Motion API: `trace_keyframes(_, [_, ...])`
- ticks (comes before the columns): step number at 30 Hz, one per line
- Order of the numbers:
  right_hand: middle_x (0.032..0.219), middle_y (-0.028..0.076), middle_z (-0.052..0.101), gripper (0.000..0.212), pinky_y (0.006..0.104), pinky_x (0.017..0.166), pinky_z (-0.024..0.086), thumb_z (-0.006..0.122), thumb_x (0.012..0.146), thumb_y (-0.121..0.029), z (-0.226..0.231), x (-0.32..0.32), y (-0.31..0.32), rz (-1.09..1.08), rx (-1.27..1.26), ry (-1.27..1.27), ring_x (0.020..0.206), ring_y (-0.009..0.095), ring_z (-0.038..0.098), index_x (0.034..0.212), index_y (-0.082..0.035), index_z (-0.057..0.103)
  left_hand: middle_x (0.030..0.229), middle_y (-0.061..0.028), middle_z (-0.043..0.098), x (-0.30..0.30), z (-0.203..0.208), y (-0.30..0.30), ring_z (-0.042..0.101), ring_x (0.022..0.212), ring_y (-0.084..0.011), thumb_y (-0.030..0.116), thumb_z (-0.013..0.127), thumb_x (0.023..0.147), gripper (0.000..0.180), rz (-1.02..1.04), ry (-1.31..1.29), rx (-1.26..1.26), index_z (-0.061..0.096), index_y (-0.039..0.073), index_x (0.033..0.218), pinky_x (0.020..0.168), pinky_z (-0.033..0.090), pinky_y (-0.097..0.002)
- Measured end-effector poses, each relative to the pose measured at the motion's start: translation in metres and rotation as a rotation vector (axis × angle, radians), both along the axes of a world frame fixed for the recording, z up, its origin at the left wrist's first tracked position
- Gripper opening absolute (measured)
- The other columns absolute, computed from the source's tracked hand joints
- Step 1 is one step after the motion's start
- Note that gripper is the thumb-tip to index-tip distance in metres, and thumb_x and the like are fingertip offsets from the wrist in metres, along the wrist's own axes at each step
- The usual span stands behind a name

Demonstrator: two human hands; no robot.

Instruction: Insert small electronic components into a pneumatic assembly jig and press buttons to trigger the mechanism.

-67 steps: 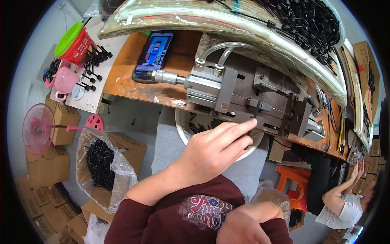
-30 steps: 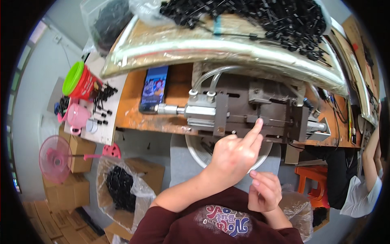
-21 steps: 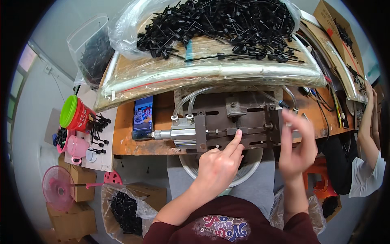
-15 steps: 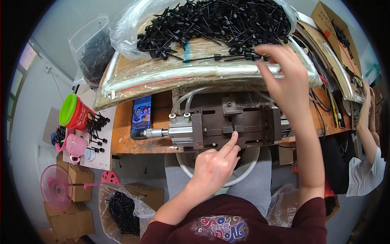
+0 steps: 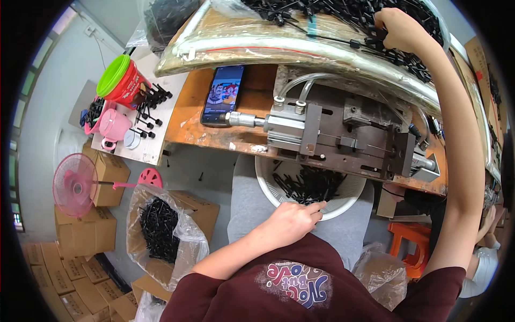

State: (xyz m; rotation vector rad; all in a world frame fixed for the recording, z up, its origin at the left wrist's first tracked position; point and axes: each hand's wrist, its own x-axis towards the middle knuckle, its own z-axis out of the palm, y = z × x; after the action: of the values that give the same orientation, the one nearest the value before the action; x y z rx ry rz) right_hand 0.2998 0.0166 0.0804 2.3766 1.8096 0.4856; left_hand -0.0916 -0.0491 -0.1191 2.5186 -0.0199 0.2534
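Note:
At the upper right, my right hand (image 5: 405,32) is closed among the heap of black thin-stemmed plastic parts (image 5: 343,16), its fingers curled around one at the heap's near edge. My left hand (image 5: 294,221) is low in front of my body, at the near rim of a white basket (image 5: 358,194). Its fingers are bent and pressed together; whatever they hold, if anything, is hidden. More black stemmed parts (image 5: 308,182) lie in that basket. Between my hands stands a metal clamping fixture (image 5: 343,140) with a small block in its middle, apart from both hands.
A phone (image 5: 222,96) lies left of the fixture. Beyond it are a red bucket with a green rim (image 5: 126,80) and a pink mug (image 5: 114,124). Below stand a pink fan (image 5: 75,184), a bag of black parts (image 5: 159,228) and cartons (image 5: 86,231). Another person's arm (image 5: 487,222) shows at right.
My left hand has withdrawn from the fixture's middle block down to the basket. My right hand has gone up and right into the heap, its fingers closing. The view has shifted.

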Motion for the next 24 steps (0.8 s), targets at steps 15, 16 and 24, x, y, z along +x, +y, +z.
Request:
trace_keyframes(15, [0.082,0.011,0.061,0.023,0.0362,0.070,0.050,0.074,0.068,-0.011,0.006,-0.027,-0.001,0.158,-0.052,-0.068,0.077,0.027,0.061,0.087,0.000,0.068,0.125,-0.0100,0.062,0.016,-0.052,-0.008,0.070,0.075,-0.0260,0.013,0.075,0.071,0.020,-0.073,0.081,-0.042,0.067,0.003,0.086,0.064,0.056,-0.0384])
trace_keyframes(16, [0.082,0.013,0.064,0.024,0.0389,0.073,0.051,0.074,0.068,-0.013,0.009,-0.048,-0.005,0.167,-0.036,-0.097,0.079,0.030,0.063,0.087,0.000,0.070,0.125,-0.0100,0.062,0.016,-0.054,-0.008,0.070,0.075,-0.0262,0.013,0.075,0.071,0.020,-0.069,0.088,-0.041,0.067,0.002,0.086,0.064,0.056,-0.0384])
trace_keyframes(24, [0.079,0.020,0.066,0.022,0.0393,0.071,0.052,0.072,0.069,-0.013,0.035,-0.080,0.002,-0.105,-0.197,0.146,0.078,0.031,0.065,0.082,0.004,0.067,0.123,-0.0114,0.063,0.020,-0.061,-0.011,0.070,0.076,-0.0250,0.013,0.074,0.071,0.021,-0.073,0.075,-0.007,0.067,0.002,0.087,0.064,0.056,-0.0373])
